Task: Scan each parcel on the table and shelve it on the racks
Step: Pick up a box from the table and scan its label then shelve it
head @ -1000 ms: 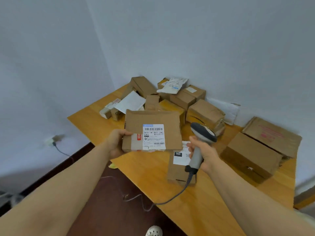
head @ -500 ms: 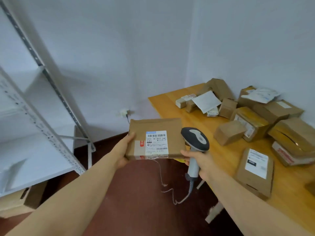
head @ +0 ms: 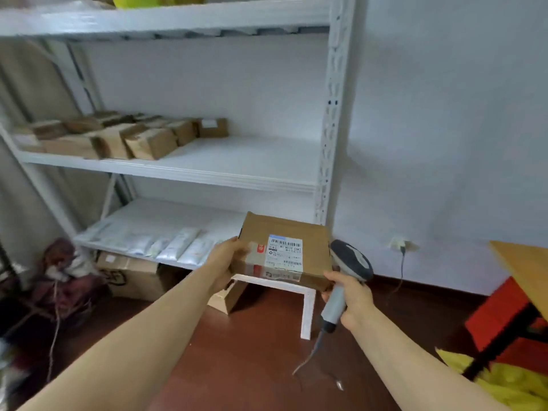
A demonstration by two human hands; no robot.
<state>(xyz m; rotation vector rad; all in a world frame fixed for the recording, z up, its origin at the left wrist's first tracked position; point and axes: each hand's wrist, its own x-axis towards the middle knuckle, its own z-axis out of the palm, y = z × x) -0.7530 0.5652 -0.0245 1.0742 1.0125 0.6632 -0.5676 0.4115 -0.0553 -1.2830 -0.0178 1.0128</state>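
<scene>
Cardboard-brown, the parcel [head: 284, 250] is in mid-air at the centre of view, its white barcode label [head: 285, 254] facing up. The left hand [head: 228, 259] grips its 9 o'clock edge, thumb on top and fingers curled beneath. At the parcel's 3 o'clock the right hand [head: 354, 301] is wrapped round the handle of a grey scanner [head: 351, 261], whose head sits just beside the box. At 12 o'clock stands the white rack [head: 335, 114]: brown boxes [head: 118, 137] fill the left of its middle shelf, and pale mailer bags [head: 178, 244] lie on the lower one. A corner of the wooden worktop [head: 525, 268] shows at 3 o'clock.
</scene>
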